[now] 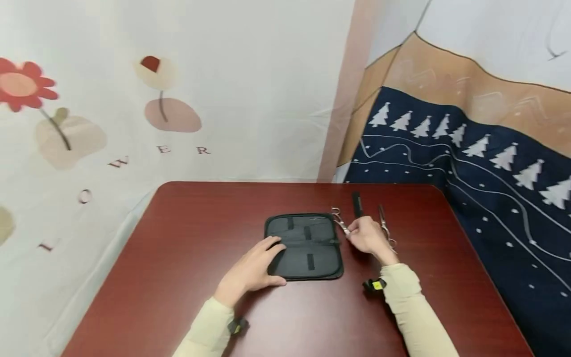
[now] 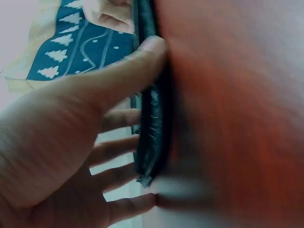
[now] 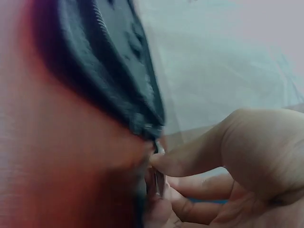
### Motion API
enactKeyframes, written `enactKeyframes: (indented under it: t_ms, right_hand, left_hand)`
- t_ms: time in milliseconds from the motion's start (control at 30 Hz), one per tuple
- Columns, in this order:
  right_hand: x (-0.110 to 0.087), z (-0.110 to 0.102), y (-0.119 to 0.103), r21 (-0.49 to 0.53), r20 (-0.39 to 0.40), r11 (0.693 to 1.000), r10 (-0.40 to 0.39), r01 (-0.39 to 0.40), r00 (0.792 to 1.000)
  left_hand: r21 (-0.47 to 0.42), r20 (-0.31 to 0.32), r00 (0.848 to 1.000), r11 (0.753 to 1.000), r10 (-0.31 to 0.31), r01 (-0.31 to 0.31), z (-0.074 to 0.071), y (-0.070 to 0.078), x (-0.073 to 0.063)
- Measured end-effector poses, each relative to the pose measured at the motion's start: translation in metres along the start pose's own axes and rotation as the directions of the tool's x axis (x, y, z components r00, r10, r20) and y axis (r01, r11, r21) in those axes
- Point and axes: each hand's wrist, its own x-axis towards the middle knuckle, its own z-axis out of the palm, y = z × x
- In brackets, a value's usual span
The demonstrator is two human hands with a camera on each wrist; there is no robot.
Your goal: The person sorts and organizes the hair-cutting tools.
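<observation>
A black zip case (image 1: 308, 265) lies unfolded on the table, with elastic loops along its inside. My left hand (image 1: 256, 265) rests at its left edge, fingers spread over the corner and thumb by the near side. In the left wrist view the thumb lies along the zipped edge (image 2: 154, 118). Just right of the case, my right hand (image 1: 368, 235) pinches silver scissors (image 1: 339, 220) by the blade end, their finger loops pointing away from me. A bit of the shiny metal (image 3: 160, 185) shows between thumb and fingers in the right wrist view.
Beyond the right hand lies a black comb (image 1: 357, 204), partly covered by it. Another pair of silver scissors (image 1: 382, 220) lies to the right of that hand. The reddish-brown table (image 1: 200, 213) ends at a patterned curtain (image 1: 267, 99) behind.
</observation>
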Motion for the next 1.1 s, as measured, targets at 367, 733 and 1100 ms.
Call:
enactKeyframes:
  t_ms: [367, 733, 1100]
  right_hand:
    - [-0.024, -0.065, -0.036, 0.162, 0.091, 0.976, 0.133, -0.146, 0.987]
    - [-0.035, -0.075, -0.036, 0.293, 0.047, 0.943, 0.148, -0.155, 0.988]
    - [-0.046, -0.09, -0.043, 0.317, -0.061, 0.948, 0.047, -0.025, 0.997]
  left_hand:
    - [-0.022, 0.007, 1.0, 1.0, -0.006, 0.006, 0.0, 0.004, 0.012]
    - [-0.02, 0.003, 1.0, 1.0, -0.023, 0.023, -0.005, 0.002, 0.002]
    - [0.001, -0.021, 1.0, 1.0, -0.002, 0.002, -0.004, 0.002, 0.003]
